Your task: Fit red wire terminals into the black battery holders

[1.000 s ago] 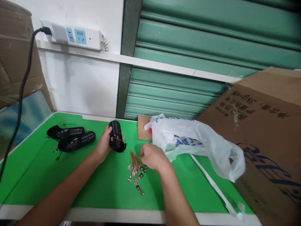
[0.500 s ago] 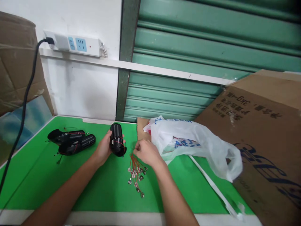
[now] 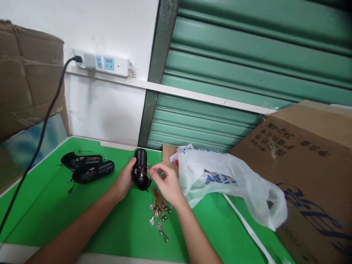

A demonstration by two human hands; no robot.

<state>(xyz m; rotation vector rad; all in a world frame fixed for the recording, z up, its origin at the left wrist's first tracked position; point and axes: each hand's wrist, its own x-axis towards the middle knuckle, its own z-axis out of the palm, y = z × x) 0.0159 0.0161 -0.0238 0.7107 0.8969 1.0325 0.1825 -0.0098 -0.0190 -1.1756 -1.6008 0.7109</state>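
My left hand (image 3: 124,180) is wrapped round a black rounded plastic housing (image 3: 141,161), held upright above the green tabletop. A thin red wire (image 3: 143,168) runs across the housing to its right edge. There the thumb and forefinger of my right hand (image 3: 166,181) are pinched together on the wire; the tips are small and slightly blurred. Below my right hand lies a bunch of red-wired leads with small metal ends (image 3: 158,212). Two more black housings (image 3: 93,172) with loose wires lie side by side on the left of the table.
A white plastic bag (image 3: 220,176) lies right of my hands, with a white strip (image 3: 247,227) below it. A large cardboard box (image 3: 310,176) stands at the right, another carton (image 3: 30,73) at the left. A black cable (image 3: 49,110) hangs from the wall socket (image 3: 110,64).
My right hand has moved left from above the leads to the housing's right edge, fingers pinched there. My left hand still holds the housing. The whole view has shifted slightly.
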